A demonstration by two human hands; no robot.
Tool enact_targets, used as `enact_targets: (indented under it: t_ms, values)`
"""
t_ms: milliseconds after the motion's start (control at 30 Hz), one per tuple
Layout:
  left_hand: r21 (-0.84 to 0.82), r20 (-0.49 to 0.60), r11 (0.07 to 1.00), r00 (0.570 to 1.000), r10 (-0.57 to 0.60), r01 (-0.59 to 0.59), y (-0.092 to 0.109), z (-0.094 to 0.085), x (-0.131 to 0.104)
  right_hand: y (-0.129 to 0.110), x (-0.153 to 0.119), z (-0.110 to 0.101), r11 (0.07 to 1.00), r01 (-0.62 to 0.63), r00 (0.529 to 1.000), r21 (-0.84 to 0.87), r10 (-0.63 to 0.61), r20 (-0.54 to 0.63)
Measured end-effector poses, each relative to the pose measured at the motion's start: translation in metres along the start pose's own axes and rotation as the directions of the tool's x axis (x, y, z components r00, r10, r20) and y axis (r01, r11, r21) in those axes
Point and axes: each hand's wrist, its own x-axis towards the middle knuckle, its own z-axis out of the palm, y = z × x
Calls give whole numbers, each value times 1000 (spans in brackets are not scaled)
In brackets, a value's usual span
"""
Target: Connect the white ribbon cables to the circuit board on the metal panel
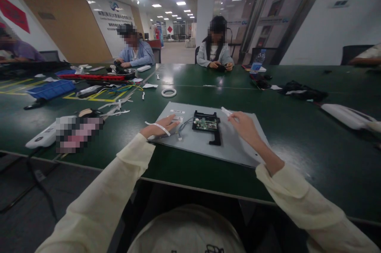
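Observation:
A flat grey panel [193,145] lies on the green table, with a green circuit board [206,123] in a black bracket [217,134] on it. Thin grey wires [182,127] run out from the board's left side. My left hand [160,127] rests on the panel's left part, fingers spread, with a white strip [162,127] across its back. Above the panel's right part, my right hand [244,126] pinches a small white strip [226,111] between thumb and fingers. Beyond the panel's far edge lies a roll of white tape [168,92].
Green table [184,173] spans the view. Left: blue bin [52,89], coloured wires [127,89], white device [49,133]. Right: white object [347,116], black bag [303,90], bottle [258,62]. Two people sit across [135,52] [214,48]; others sit at both sides.

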Motion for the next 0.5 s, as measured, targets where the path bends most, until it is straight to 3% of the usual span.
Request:
enact_targets:
  t_ms: [200,500]
  values:
    - [100,12,995,1000,-11,10,3,5,-19,43,10,2,979,-94,989,-179,113,101]
    - [118,-6,991,998,-69,69,11,3,-43,49,11,6,980,-115,982,-163,137,132]
